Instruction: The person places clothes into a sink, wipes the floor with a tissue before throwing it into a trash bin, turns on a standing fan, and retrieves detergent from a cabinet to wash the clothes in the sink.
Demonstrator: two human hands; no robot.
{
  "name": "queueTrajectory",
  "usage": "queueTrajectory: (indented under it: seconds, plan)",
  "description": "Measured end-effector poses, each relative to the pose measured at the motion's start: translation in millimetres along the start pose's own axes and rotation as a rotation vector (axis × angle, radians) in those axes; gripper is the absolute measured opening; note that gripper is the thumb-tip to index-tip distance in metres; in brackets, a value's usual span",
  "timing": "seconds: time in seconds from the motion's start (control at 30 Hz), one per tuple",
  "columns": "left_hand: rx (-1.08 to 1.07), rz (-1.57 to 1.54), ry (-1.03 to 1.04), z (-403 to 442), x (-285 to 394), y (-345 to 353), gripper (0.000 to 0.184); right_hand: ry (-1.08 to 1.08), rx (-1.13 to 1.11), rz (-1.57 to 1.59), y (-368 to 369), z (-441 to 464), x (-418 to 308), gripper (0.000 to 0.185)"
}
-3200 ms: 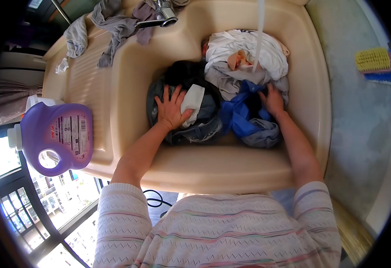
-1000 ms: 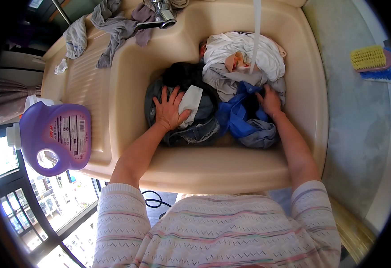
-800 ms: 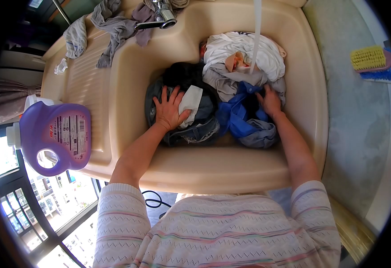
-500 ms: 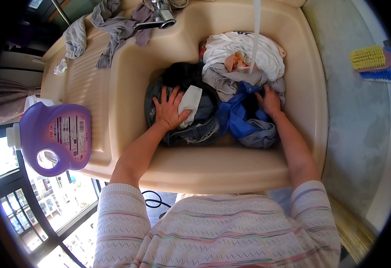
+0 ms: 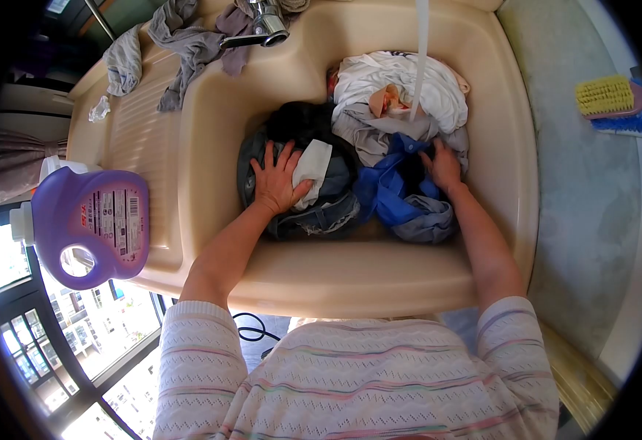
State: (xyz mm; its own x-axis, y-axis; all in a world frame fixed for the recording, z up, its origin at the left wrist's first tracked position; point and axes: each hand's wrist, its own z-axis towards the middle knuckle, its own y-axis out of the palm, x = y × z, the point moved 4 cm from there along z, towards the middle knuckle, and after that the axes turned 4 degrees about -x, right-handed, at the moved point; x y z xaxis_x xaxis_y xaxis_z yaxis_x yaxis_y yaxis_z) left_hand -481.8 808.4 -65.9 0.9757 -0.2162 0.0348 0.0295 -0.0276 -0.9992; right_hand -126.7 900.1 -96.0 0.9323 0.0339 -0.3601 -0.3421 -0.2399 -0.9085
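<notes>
My left hand [image 5: 277, 180] lies open with spread fingers on dark grey-blue jeans [image 5: 339, 209] in the sink's left part. A white patch of cloth [image 5: 312, 169] shows beside its thumb, and a black garment [image 5: 299, 122] is bunched beyond the fingertips. Over on the right, my right hand [image 5: 444, 167] rests on the laundry at the edge of a blue garment [image 5: 390, 187], its thumb apart from the fingers; the fingertips are partly hidden. Grey cloth [image 5: 365, 132] and a white garment [image 5: 438, 92] are heaped beyond it. Water [image 5: 421, 55] streams down onto the pile.
The beige sink [image 5: 504, 147] has a ribbed drainboard [image 5: 145, 147] at left. A purple detergent jug [image 5: 93, 220] stands there. Grey cloths [image 5: 185, 51] hang near the chrome faucet [image 5: 266, 26]. Scrub brushes [image 5: 607, 99] lie on the right ledge.
</notes>
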Motion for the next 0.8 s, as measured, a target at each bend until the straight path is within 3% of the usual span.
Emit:
queueTrajectory:
  seconds: [0.8]
  plan:
    - [0.002,-0.018,-0.005,0.0,-0.2,-0.2,0.064,-0.002,-0.001,0.011,-0.8,0.5,-1.3,0.045]
